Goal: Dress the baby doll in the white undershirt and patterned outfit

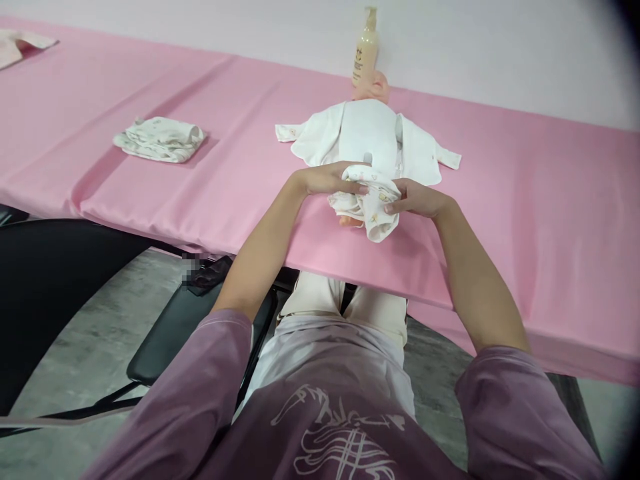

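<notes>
A baby doll (376, 85) lies on its back on the pink table (525, 220), head away from me, in an open white jacket (370, 137) and a white diaper. Over its legs sits a bunched pair of printed white baby trousers (375, 207). My left hand (327, 179) grips the trousers' upper left edge with closed fingers. My right hand (417, 200) pinches the right side of the same garment. A doll foot shows just below the cloth, near the table's front edge.
A cream lotion pump bottle (367, 47) stands behind the doll's head by the wall. A folded printed garment (161, 139) lies to the left on the table. Another pale cloth (23, 45) sits at the far left corner. Black chairs (190, 327) stand below left.
</notes>
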The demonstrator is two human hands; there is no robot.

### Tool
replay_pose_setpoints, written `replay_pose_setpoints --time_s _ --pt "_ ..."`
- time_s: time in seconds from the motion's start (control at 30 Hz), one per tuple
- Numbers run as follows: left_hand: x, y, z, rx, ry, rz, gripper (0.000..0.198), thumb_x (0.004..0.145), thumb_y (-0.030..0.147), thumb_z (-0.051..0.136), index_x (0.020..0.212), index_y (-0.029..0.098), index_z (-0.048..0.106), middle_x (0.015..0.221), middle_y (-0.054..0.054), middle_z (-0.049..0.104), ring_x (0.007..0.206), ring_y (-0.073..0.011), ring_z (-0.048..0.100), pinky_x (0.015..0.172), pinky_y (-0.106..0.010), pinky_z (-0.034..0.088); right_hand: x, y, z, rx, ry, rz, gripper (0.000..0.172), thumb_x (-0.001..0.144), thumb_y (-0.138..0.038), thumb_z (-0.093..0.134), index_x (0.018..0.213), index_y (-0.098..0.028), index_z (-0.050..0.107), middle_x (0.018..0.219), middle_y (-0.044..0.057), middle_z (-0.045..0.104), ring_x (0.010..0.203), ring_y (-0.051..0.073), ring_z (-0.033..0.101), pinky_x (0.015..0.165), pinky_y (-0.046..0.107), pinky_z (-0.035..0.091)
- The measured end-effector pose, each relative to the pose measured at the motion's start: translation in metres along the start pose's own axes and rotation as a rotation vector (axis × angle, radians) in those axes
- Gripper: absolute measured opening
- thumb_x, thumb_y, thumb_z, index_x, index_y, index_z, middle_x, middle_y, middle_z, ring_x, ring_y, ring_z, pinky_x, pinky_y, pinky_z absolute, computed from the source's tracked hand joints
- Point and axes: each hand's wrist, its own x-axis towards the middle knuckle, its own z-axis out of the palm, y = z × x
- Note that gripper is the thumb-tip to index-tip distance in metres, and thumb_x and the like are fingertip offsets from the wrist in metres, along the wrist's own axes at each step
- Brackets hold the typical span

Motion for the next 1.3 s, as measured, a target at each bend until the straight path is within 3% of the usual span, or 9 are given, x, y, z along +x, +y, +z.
replay_pose_setpoints --time_s 0.1,0.33,0.5,0.63,0.8,0.93,1.07,1.3 --pt "0.0 -0.001 0.001 -0.003 0.013 -0.007 0.067 0.082 0.061 0.108 0.133 0.021 0.088 0.115 -0.009 0.092 0.128 -0.0371 0.087 0.121 -0.045 0.067 0.002 0.004 0.002 0.046 -0.003 -0.006 0.072 0.062 -0.063 0.12 0.111 -0.02 0.092 0.101 0.008 0.088 0.106 0.035 0.085 0.092 0.04 0.07" --pt "0.004 -0.014 -0.003 -0.05 -0.014 -0.073 0.079 0.076 0.077 0.107 0.124 0.017 0.089 0.111 -0.015 0.091 0.12 -0.0415 0.088 0.115 -0.049 0.071 0.005 0.017 0.005 0.147 0.048 -0.054 0.079 0.068 -0.072 0.116 0.127 -0.025 0.089 0.111 0.008 0.09 0.122 0.038 0.084 0.102 0.045 0.072" --pt "0.007 -0.019 -0.005 0.024 -0.049 -0.118 0.084 0.063 0.064 0.114 0.129 0.019 0.09 0.107 -0.01 0.09 0.114 -0.0418 0.089 0.109 -0.052 0.072 0.004 0.016 0.006 0.141 0.043 -0.031 0.08 0.07 -0.075 0.113 0.125 -0.023 0.089 0.115 0.01 0.09 0.129 0.04 0.083 0.104 0.044 0.072" --pt "0.005 -0.011 -0.004 0.143 -0.11 -0.138 0.075 0.073 0.059 0.107 0.135 0.021 0.089 0.116 -0.008 0.091 0.12 -0.0402 0.088 0.114 -0.053 0.07 0.002 0.01 0.003 0.089 -0.001 -0.018 0.088 0.062 -0.074 0.115 0.126 -0.021 0.089 0.116 0.012 0.09 0.13 0.042 0.083 0.102 0.043 0.072" --pt "0.001 -0.001 -0.002 0.149 -0.155 -0.102 0.08 0.084 0.065 0.098 0.15 0.021 0.083 0.131 -0.01 0.09 0.133 -0.0402 0.084 0.12 -0.049 0.067 -0.002 0.001 0.001 0.0 -0.007 0.017 0.096 0.05 -0.065 0.118 0.13 -0.021 0.088 0.112 0.009 0.09 0.127 0.044 0.083 0.095 0.045 0.074" --pt "-0.001 0.001 -0.002 0.134 -0.154 -0.082 0.081 0.087 0.07 0.096 0.149 0.021 0.083 0.13 -0.011 0.09 0.132 -0.0391 0.084 0.121 -0.048 0.067 -0.003 -0.004 0.004 -0.027 -0.001 0.004 0.101 0.047 -0.061 0.12 0.132 -0.017 0.087 0.114 0.012 0.089 0.129 0.045 0.082 0.101 0.05 0.074" --pt "-0.001 0.001 0.0 0.101 -0.118 -0.08 0.081 0.087 0.07 0.097 0.15 0.02 0.082 0.129 -0.012 0.091 0.132 -0.0397 0.085 0.124 -0.05 0.066 -0.004 -0.01 0.006 -0.06 -0.004 0.032 0.094 0.052 -0.06 0.119 0.13 -0.019 0.087 0.117 0.011 0.089 0.125 0.042 0.082 0.103 0.05 0.073" --pt "0.001 0.003 0.002 0.022 -0.123 -0.107 0.084 0.079 0.068 0.105 0.144 0.02 0.085 0.124 -0.014 0.092 0.124 -0.0406 0.088 0.117 -0.051 0.069 -0.005 -0.02 0.008 -0.189 -0.028 0.117 0.066 0.056 -0.055 0.117 0.107 -0.022 0.09 0.096 0.003 0.083 0.1 0.033 0.08 0.089 0.042 0.069"
